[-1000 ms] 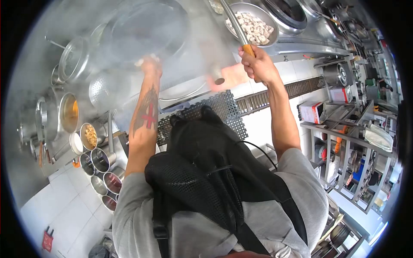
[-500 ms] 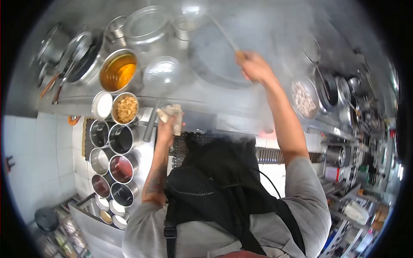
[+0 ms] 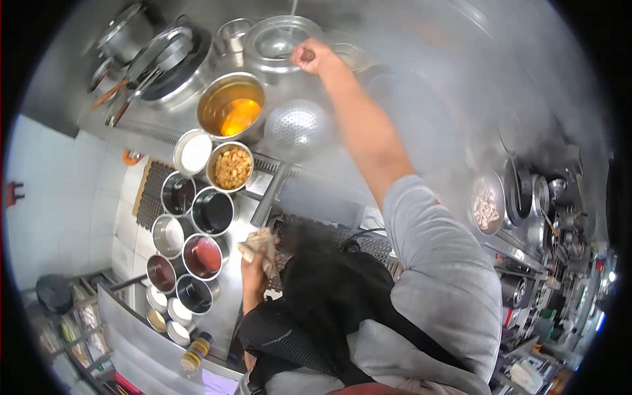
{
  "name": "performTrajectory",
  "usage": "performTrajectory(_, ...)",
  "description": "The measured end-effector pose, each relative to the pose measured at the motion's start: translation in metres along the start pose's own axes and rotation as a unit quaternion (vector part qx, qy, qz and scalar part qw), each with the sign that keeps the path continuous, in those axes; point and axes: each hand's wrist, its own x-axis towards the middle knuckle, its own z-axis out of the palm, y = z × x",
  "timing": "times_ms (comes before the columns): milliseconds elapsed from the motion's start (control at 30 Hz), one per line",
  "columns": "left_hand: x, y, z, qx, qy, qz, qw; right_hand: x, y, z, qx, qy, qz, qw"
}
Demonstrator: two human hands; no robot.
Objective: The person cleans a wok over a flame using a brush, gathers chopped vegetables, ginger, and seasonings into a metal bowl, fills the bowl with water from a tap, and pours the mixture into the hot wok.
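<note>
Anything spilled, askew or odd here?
Nothing stands out. The pot of orange liquid stands upright, no spill visible around it. Left hand grips a crumpled cloth. Haze blurs the steel cooktop, so I can't rule out spills there.

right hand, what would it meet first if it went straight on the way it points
For the right hand, probably the round metal pot just ahead; depth is unclear, so it might pass above.

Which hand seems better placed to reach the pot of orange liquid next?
Probably the right hand: it appears nearer the pot and grips a handle, while the left hand holds a cloth.
</note>
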Motion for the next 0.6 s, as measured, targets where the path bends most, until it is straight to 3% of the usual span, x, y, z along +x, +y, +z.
performTrajectory(67, 0.0, 0.007, -0.014, -0.001, -0.003, -0.014, 1.0, -0.034, -0.033, -0.018, 0.239, -0.088, 0.214, 0.943)
performTrajectory(100, 0.006, 0.004, -0.032, 0.018, -0.012, -0.041, 0.999, -0.051, -0.045, -0.025, 0.33, -0.094, 0.25, 0.905)
performTrajectory(133, 0.005, 0.006, -0.034, 0.023, -0.019, -0.04, 0.999, -0.052, -0.052, -0.027, 0.334, -0.096, 0.241, 0.906)
performTrajectory(233, 0.008, 0.016, -0.033, 0.026, 0.054, 0.003, 0.998, -0.02, -0.045, -0.01, 0.335, -0.202, 0.061, 0.918)
performTrajectory(300, 0.006, 0.02, -0.033, 0.013, 0.045, 0.003, 0.999, -0.003, -0.03, 0.001, 0.328, -0.26, -0.057, 0.906)
performTrajectory(333, 0.006, 0.023, -0.032, -0.002, 0.035, 0.005, 0.999, -0.008, -0.028, 0.013, 0.329, -0.257, -0.061, 0.907)
performTrajectory(367, 0.005, 0.025, -0.032, -0.003, 0.024, 0.001, 1.0, -0.022, -0.025, 0.034, -0.011, -0.065, -0.181, 0.981)
performTrajectory(400, 0.005, 0.025, -0.033, -0.002, 0.02, 0.001, 1.0, -0.022, -0.025, 0.041, -0.347, 0.137, -0.27, 0.888)
performTrajectory(433, 0.007, 0.024, -0.032, 0.006, 0.032, 0.005, 0.999, -0.027, -0.024, 0.038, -0.346, 0.14, -0.273, 0.887)
performTrajectory(467, 0.007, 0.021, -0.032, 0.012, 0.046, 0.008, 0.999, -0.034, -0.022, 0.032, -0.524, 0.185, -0.256, 0.791)
performTrajectory(500, 0.007, 0.02, -0.033, 0.011, 0.046, 0.01, 0.999, -0.036, -0.02, 0.026, -0.681, 0.22, -0.227, 0.661)
performTrajectory(567, 0.005, 0.017, -0.038, -0.009, 0.05, 0.007, 0.999, -0.084, -0.011, 0.023, -0.729, 0.186, -0.273, 0.599)
performTrajectory(600, 0.006, 0.015, -0.039, -0.014, 0.047, 0.014, 0.999, -0.083, -0.008, 0.027, -0.728, 0.183, -0.275, 0.601)
